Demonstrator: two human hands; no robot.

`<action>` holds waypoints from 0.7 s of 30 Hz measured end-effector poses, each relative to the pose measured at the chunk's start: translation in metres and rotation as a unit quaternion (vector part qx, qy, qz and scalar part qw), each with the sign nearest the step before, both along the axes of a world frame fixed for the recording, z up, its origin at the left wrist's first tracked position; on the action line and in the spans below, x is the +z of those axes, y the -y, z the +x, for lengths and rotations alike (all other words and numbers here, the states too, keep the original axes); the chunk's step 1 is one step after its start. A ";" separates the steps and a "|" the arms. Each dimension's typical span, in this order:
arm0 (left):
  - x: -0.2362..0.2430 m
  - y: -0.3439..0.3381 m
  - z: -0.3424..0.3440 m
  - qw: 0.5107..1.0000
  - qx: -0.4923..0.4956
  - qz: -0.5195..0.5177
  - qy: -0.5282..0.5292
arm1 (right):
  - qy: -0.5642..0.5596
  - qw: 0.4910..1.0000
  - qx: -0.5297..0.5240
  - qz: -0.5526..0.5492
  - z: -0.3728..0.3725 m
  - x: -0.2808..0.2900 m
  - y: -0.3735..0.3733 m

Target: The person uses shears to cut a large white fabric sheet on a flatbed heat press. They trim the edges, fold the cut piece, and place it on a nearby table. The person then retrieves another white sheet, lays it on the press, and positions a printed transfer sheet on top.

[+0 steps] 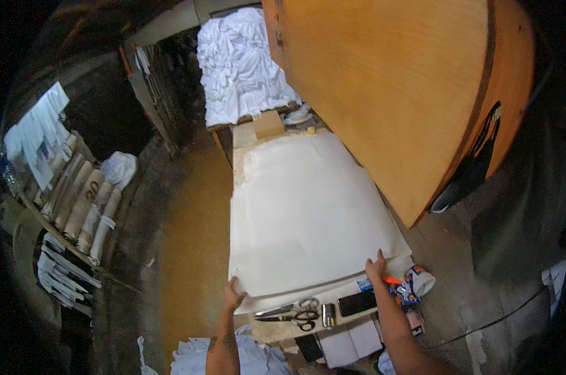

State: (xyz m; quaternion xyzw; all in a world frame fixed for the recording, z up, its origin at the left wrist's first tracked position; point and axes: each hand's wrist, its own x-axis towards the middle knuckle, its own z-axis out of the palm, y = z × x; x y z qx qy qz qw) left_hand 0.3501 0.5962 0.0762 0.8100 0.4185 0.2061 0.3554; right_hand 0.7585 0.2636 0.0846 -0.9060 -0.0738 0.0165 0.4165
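Observation:
A large white sheet [302, 212], paper or smooth cloth, lies along the long table, with another white layer under its near edge. At its near left corner, my left hand [234, 295] is closed on the edge, thumb and fingers pinching it. My right hand [375, 269] grips the near edge farther right, fingers pointing away from me. Between the hands, just below the sheet, lie two pairs of scissors [305, 324], a small metallic cylinder [328, 315] and a black phone [357, 304].
A blue packet [406, 291] and a white roll [423, 280] sit at the near right corner. Beyond the sheet are a cardboard box [268, 124] and a heaped pile of white cloth [242, 69]. A big wooden panel [395, 81] leans over the right side. Fabric rolls [83, 194] stand left.

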 end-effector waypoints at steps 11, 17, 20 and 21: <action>-0.049 0.011 -0.022 0.994 0.064 -0.086 0.013 | -0.051 0.939 0.159 -0.301 -0.003 0.023 0.019; -0.074 0.023 -0.035 0.987 0.056 -0.138 0.064 | -0.016 0.937 0.182 -0.297 0.035 0.013 0.022; -0.078 0.026 -0.038 0.991 0.063 -0.110 0.035 | -0.008 0.914 0.203 -0.352 0.041 0.016 0.024; -0.076 0.026 -0.037 0.990 0.060 -0.117 0.056 | -0.033 0.906 0.200 -0.371 0.040 0.017 0.024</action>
